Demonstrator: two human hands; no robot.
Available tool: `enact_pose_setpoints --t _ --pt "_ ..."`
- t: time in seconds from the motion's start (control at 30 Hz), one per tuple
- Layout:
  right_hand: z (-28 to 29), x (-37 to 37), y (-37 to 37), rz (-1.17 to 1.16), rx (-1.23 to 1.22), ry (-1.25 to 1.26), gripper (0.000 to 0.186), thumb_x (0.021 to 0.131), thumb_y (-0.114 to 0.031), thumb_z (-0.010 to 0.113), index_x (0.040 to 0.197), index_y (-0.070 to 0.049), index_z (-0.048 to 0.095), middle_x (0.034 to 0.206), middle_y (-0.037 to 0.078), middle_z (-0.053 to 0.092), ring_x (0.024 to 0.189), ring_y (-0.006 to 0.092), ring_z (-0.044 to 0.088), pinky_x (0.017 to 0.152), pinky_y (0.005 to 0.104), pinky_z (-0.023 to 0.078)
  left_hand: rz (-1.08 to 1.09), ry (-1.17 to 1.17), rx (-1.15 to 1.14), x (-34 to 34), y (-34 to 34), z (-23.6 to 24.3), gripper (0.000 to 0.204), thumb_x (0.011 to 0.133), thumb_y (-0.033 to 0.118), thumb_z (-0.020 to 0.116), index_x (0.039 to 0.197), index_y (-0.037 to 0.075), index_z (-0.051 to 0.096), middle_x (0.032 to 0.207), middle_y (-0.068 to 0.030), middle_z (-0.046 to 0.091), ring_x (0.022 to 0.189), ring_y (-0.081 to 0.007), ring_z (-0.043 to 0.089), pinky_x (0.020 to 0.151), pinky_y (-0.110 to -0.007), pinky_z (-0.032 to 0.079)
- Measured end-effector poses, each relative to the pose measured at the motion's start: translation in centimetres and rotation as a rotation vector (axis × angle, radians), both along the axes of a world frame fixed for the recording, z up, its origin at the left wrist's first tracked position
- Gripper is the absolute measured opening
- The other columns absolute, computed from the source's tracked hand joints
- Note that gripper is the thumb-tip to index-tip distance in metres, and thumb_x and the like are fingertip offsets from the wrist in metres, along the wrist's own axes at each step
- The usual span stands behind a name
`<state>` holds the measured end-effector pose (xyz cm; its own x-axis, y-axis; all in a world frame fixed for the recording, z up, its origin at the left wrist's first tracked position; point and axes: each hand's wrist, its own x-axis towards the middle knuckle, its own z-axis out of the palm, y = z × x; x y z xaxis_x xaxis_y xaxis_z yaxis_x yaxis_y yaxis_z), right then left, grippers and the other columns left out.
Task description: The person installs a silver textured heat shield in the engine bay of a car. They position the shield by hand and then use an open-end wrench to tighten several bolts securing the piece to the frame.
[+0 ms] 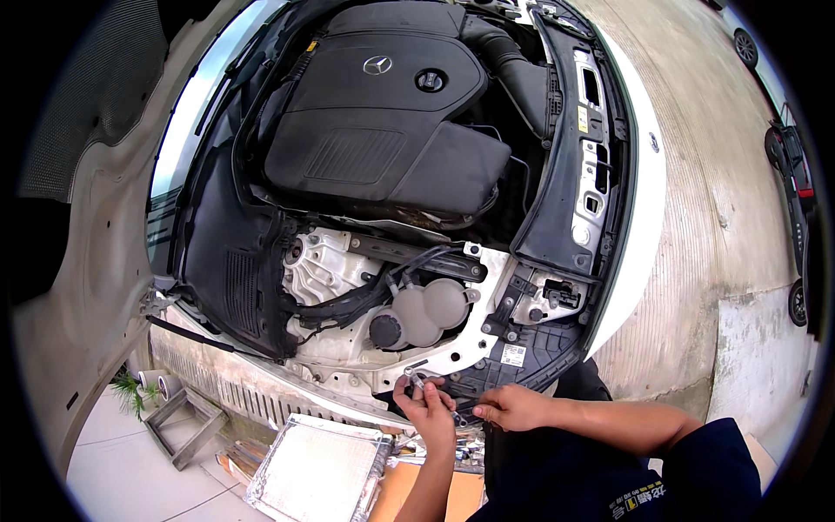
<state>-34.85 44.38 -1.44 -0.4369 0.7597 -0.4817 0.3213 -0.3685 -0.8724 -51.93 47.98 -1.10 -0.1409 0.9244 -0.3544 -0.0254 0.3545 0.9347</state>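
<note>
My left hand (428,409) is closed around a small silver metal tool (415,378) with a rounded head, which looks like a wrench. Its head pokes out above my fingers, over the edge of the white body frame (477,335). To the right, my right hand (515,408) is curled with thumb and fingers together. Whatever it may pinch is hidden or too small to make out. Both hands are at the near corner of the engine bay, by the black plastic headlamp housing (541,352). Just beyond sits a grey coolant tank (424,315) with a black cap (385,331).
A black engine cover (383,130) fills the far part of the bay. The raised hood (104,252) stands on the left. Below the fender lie a white-topped box (317,465) and cardboard (461,496). A wooden frame (184,426) rests on the floor; other vehicles stand far right.
</note>
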Motion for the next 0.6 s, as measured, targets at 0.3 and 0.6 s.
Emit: enact_pose_setpoints --t 0.3,0.6 --pt "-2.0 6.4 4.5 -0.385 0.374 -0.07 0.03 0.092 -0.017 0.061 0.113 0.005 0.061 0.104 0.024 0.068 0.097 0.0399 0.066 0.087 0.0452 0.052 0.547 0.056 -0.428 -8.1 -18.3 -5.1 0.019 0.102 0.009 0.046 0.12 0.003 0.048 0.091 -0.011 0.065 0.048 -0.0064 0.042 0.039 -0.022 0.033" --pt "-4.3 20.8 19.6 -0.92 1.021 -0.453 0.029 0.087 -0.007 0.06 0.115 -0.001 0.06 0.125 0.017 0.056 0.121 0.0357 0.051 0.103 0.0457 0.04 0.347 0.417 -0.519 -0.9 -18.9 -4.5 0.022 0.097 0.023 0.063 0.082 0.009 0.054 0.057 0.0041 0.042 0.04 -0.0058 0.034 0.036 -0.025 0.026"
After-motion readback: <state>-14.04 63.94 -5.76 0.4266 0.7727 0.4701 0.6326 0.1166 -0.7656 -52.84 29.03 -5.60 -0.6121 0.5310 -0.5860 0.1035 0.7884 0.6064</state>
